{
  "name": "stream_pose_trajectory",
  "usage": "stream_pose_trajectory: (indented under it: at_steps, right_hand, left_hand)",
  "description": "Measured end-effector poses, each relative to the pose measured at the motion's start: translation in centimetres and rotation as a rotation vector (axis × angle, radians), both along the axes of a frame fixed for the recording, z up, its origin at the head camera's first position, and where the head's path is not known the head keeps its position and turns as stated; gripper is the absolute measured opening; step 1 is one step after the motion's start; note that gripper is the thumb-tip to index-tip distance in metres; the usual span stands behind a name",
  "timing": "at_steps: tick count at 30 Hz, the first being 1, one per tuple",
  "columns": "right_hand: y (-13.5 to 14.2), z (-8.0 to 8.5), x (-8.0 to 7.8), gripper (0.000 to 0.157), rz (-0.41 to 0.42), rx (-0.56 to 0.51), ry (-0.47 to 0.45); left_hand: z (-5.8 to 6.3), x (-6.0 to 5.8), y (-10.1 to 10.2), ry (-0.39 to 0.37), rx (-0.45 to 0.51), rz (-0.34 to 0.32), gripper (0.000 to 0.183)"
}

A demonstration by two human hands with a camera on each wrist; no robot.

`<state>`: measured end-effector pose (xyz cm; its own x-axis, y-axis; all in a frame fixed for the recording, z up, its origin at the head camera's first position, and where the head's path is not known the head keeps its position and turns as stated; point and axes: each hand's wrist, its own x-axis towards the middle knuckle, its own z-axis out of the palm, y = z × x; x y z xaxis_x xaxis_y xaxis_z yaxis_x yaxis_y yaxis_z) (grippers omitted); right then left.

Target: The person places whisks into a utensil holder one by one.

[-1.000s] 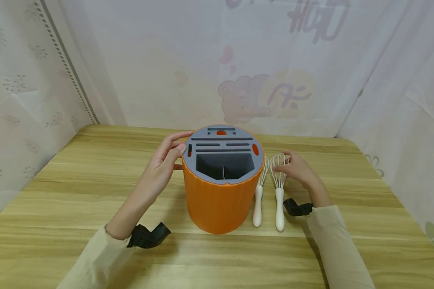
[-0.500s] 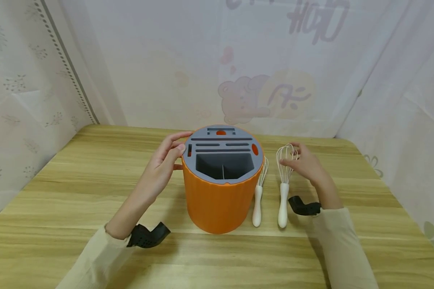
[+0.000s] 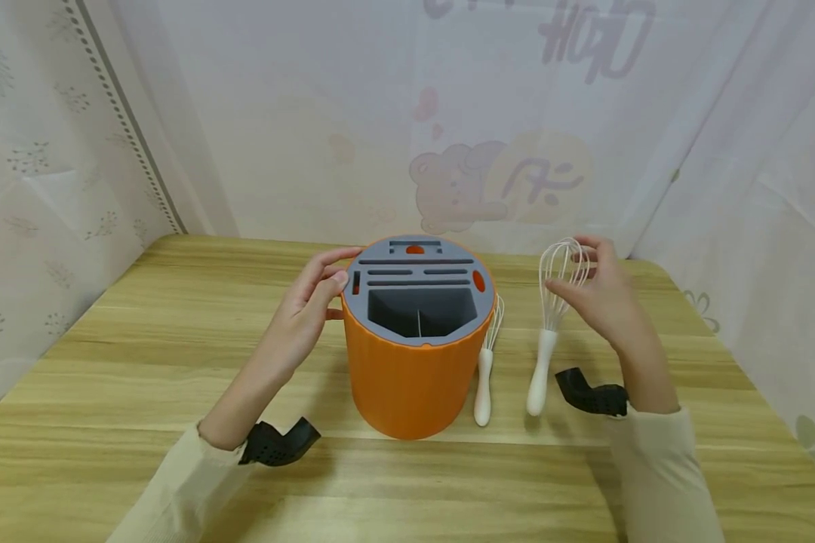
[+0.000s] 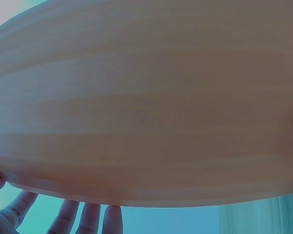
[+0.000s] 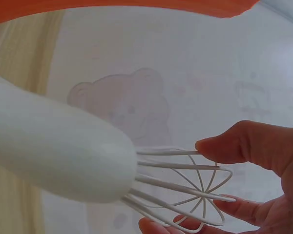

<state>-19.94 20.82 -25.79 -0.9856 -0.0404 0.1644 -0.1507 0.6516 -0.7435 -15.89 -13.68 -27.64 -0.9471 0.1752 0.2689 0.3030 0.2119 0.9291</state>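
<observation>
An orange round utensil holder with a grey slotted lid stands upright on the table. My left hand rests against its left side, thumb at the rim and the other fingers spread along the wall toward the back. In the left wrist view, the fingers show below the holder's ribbed wall. My right hand pinches a white whisk by its wire loops, handle hanging down toward me. In the right wrist view, the thumb and fingertips grip the wires from opposite sides.
A second whisk lies on the wooden table right beside the holder, its wires partly hidden by it. Printed cloth hangs at the back and both sides. Black wrist-worn devices sit at both sleeves.
My right hand has lifted the whisk from beside the other one and moved it right and away, tilting its handle to the left. The left hand and holder stay still.
</observation>
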Motion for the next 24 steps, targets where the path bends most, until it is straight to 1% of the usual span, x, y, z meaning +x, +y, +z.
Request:
stream_pose_trajectory:
  at_steps: [4, 6, 11, 14, 17, 22, 24]
  right_hand:
    - [-0.2, 1.0, 1.1, 0.074, -0.022, -0.010, 0.069]
    - [-0.5, 1.5, 1.8, 0.073, -0.047, -0.014, 0.099]
    - [-1.0, 2.5, 3.3, 0.073, -0.132, -0.016, 0.202]
    - [-1.3, 3.1, 4.1, 0.072, -0.179, -0.041, 0.281]
    - [-1.8, 3.7, 4.9, 0.071, -0.202, -0.111, 0.374]
    - [-2.3, 4.6, 6.3, 0.072, -0.199, -0.260, 0.549]
    - [-2.4, 4.8, 6.7, 0.071, -0.156, -0.383, 0.620]
  left_hand:
    - [0.0, 0.0, 0.0, 0.003, 0.002, -0.002, 0.036]
    - [0.0, 0.0, 0.0, 0.002, -0.002, 0.000, 0.035]
    - [0.0, 0.0, -0.1, 0.000, -0.008, 0.002, 0.035]
    - [0.0, 0.0, -0.1, 0.004, -0.008, 0.000, 0.036]
    - [0.0, 0.0, -0.1, 0.007, -0.009, 0.000, 0.036]
    - [0.0, 0.0, -0.1, 0.004, -0.010, -0.001, 0.036]
    - [0.0, 0.0, -0.1, 0.001, -0.010, -0.001, 0.036]
